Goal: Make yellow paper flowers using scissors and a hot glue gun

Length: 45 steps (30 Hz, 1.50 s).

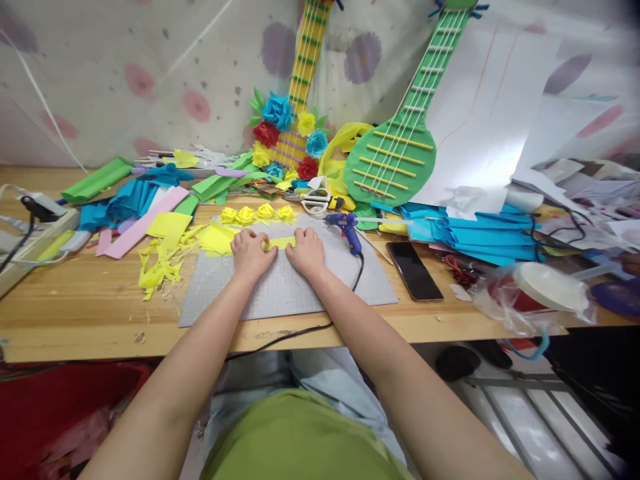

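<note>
My left hand and my right hand rest side by side on a grey cutting mat. Both have their fingers curled down onto a yellow paper strip that lies between them, each pinching one end. Several small yellow paper flowers sit in a row just beyond my hands. A stack of yellow paper squares lies left of my left hand.
A blue glue gun, scissors and a black phone lie to the right. Yellow scraps and coloured paper rolls lie left. Two paper guitars lean at the back. A power strip sits far left.
</note>
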Each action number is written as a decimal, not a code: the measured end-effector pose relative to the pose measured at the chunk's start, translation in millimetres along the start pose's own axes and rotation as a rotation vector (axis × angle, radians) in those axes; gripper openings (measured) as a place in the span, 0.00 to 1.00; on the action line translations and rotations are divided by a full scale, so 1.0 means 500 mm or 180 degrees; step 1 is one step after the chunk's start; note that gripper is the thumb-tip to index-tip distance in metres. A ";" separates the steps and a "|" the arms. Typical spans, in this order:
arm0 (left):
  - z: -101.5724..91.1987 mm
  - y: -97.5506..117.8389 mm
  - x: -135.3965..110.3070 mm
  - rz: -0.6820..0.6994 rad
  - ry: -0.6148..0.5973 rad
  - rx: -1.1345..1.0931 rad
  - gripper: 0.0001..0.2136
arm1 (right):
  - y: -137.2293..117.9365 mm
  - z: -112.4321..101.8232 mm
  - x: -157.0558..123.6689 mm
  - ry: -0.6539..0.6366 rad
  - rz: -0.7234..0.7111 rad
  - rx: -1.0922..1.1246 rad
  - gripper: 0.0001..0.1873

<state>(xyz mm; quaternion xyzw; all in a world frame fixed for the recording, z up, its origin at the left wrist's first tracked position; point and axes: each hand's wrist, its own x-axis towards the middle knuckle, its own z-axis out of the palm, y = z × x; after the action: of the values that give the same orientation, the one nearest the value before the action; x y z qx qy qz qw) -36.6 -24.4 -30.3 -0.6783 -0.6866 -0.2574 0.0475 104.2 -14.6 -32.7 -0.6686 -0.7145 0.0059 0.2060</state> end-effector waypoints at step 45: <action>-0.011 -0.021 0.011 -0.0341 -0.0458 -0.0828 0.04 | 0.028 -0.002 0.003 -0.0389 -0.0948 0.0880 0.25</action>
<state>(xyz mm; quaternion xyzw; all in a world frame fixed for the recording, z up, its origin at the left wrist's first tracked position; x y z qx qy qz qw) -48.8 -21.1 -26.1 -0.6579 -0.6842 -0.2971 -0.1039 117.7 -12.0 -35.4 -0.5194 -0.8090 0.1139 0.2506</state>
